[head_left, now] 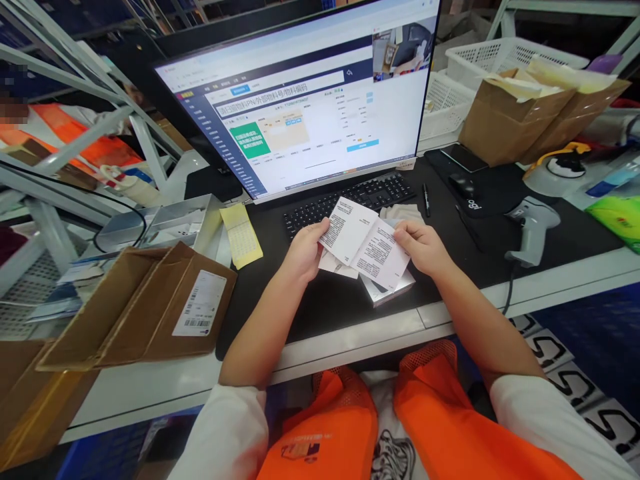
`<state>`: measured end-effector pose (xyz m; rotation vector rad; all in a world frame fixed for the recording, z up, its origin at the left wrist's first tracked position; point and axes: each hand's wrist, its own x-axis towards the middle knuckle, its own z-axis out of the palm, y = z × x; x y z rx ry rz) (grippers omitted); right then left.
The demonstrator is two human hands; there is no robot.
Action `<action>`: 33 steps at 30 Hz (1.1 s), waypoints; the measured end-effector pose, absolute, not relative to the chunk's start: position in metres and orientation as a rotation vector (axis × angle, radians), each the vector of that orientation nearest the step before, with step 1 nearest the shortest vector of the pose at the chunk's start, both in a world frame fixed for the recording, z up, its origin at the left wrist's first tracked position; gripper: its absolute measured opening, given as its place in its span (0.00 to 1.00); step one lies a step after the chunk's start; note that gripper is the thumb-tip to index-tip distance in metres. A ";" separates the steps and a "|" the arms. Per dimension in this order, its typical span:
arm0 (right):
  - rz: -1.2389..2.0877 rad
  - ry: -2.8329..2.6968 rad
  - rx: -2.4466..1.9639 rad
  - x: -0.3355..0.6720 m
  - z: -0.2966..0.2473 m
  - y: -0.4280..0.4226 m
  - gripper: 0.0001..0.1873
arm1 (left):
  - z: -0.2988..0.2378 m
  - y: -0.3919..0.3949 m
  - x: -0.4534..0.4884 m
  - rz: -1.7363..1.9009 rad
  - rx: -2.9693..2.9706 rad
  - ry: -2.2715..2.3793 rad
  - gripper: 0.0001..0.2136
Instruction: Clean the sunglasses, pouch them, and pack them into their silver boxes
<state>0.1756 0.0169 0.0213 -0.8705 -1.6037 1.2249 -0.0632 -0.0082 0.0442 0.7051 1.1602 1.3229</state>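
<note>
My left hand [303,252] and my right hand [423,247] both grip a folded white printed leaflet [364,245], held open just in front of the black keyboard [350,200]. The left fingers pinch its left edge, the right fingers its right edge. Under the leaflet a small silvery box [390,288] rests on the black desk mat [320,300], partly hidden by the paper and my right hand.
A large monitor [305,100] stands behind the keyboard. An open cardboard box with a label [150,303] lies at the left, a yellow slip [242,235] beside it. A barcode scanner [530,227], mouse [461,185], phone [463,157], brown boxes [520,113] and white baskets [500,57] fill the right.
</note>
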 end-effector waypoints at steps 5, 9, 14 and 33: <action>1.260 -1.498 -0.917 0.176 0.022 0.018 0.34 | 0.041 -0.009 -0.065 1.369 0.933 1.282 0.17; 1.311 -1.475 -0.940 0.178 0.021 0.018 0.34 | 0.048 -0.022 -0.072 1.707 1.818 1.596 0.17; 1.366 -1.491 -0.890 0.174 0.015 0.017 0.30 | 0.043 -0.039 -0.057 1.617 2.745 1.360 0.07; 1.586 -1.055 -0.782 0.167 0.009 0.020 0.30 | 0.025 -0.020 -0.056 1.743 1.581 1.151 0.22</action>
